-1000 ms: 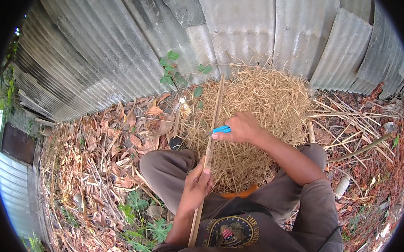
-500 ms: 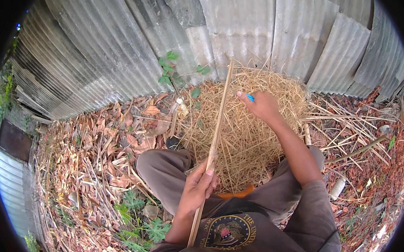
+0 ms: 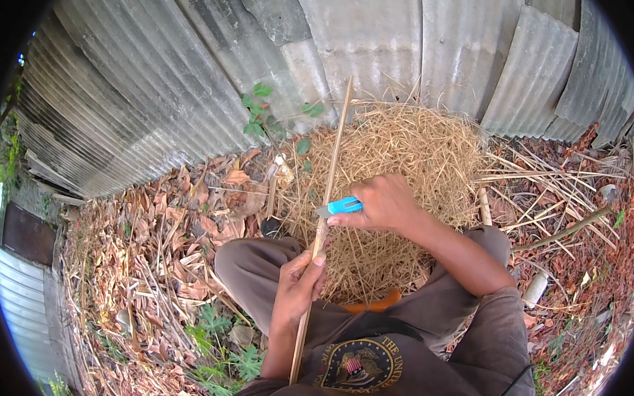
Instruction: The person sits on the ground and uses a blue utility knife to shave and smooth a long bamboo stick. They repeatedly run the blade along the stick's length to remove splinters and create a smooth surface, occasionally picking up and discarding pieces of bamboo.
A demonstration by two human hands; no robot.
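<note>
My left hand [image 3: 300,279] is closed around a long thin strip of bamboo or wood [image 3: 337,145], which runs from beside my body up toward the metal wall. In my right hand [image 3: 387,204] is a blue utility knife [image 3: 345,206], its short blade resting at the strip a little above my left fingers. Whether the blade bites into the strip cannot be made out. Below the strip's upper part, between my bent knees, lies a heap of pale curled shavings [image 3: 405,152].
A corrugated metal wall [image 3: 382,44] stands behind the heap. Dry leaves [image 3: 165,226] cover the ground at left, and loose thin sticks [image 3: 554,182] lie at right. An orange object [image 3: 376,302] shows by my lap. A small green vine [image 3: 257,109] grows against the wall.
My right hand has come down and toward me along the strip, bringing the knife to just above my left hand. The strip's upper end has shifted slightly left.
</note>
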